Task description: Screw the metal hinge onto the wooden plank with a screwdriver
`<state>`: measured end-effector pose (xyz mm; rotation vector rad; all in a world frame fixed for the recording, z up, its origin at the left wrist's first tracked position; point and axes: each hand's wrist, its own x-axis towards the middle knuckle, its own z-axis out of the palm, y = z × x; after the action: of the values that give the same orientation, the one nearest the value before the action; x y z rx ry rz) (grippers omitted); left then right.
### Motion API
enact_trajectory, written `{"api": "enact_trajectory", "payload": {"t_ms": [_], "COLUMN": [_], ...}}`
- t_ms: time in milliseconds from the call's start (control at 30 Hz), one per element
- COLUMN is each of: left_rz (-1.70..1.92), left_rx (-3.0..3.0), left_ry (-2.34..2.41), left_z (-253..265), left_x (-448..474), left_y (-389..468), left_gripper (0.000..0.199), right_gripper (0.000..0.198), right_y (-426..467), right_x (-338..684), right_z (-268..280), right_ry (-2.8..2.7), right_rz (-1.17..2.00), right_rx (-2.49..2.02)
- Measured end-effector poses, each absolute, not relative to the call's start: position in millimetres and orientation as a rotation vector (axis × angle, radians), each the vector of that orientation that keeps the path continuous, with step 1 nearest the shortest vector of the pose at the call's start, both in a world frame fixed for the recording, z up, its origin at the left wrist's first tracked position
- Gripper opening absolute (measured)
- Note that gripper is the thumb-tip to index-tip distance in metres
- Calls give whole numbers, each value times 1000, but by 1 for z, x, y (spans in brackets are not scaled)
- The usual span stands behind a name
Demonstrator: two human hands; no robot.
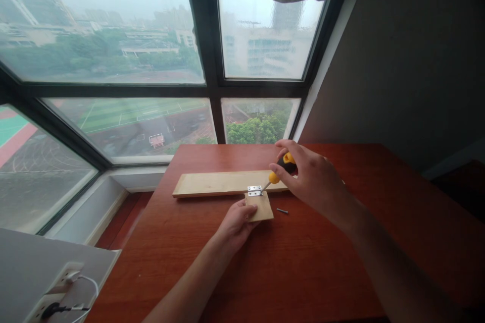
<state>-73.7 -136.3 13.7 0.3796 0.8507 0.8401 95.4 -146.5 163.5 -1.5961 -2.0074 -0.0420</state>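
My left hand (240, 220) grips a small square wooden board (262, 208), thumb on top and fingers beneath. A silver metal hinge (255, 190) lies along the far edge of that board, reaching toward a long plank behind it. In my right hand (311, 169) is a yellow and black screwdriver (273, 177), tilted, its tip down at the hinge's near right corner. The long pale plank (214, 183) lies flat across the table, its right part hidden behind my right hand. A loose screw (282, 211) rests just right of the small board.
The reddish-brown wooden table (182, 262) fills the lower view. Beyond it stand large windows with a dark frame (215, 92). At lower left, a wall socket (68, 276) holds plugs with cords. A grey wall rises on the right.
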Motion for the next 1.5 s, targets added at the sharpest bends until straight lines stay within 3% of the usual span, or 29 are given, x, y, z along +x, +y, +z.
{"api": "enact_trajectory", "payload": {"t_ms": [600,967,1300,1500], "left_rz": [841,841,841,850], "left_rx": [381,398,385,389], "left_ry": [841,821,832,839], "left_z": [15,11,13,15], "left_x": [-73,-73,-73,-73], "left_y": [-137,-136,-137,-137], "left_gripper": [22,24,23,21], "right_gripper": [35,56,42,48], "right_y": [-146,-150,-144,-144], "right_x": [94,95,93,92], "right_z": [165,167,165,167], "right_ry": [-1989,-2005,-1992,-1977], "right_rz": [-32,73,-92,-51], "right_rx": [-1597,-1524,-1647,-1660]}}
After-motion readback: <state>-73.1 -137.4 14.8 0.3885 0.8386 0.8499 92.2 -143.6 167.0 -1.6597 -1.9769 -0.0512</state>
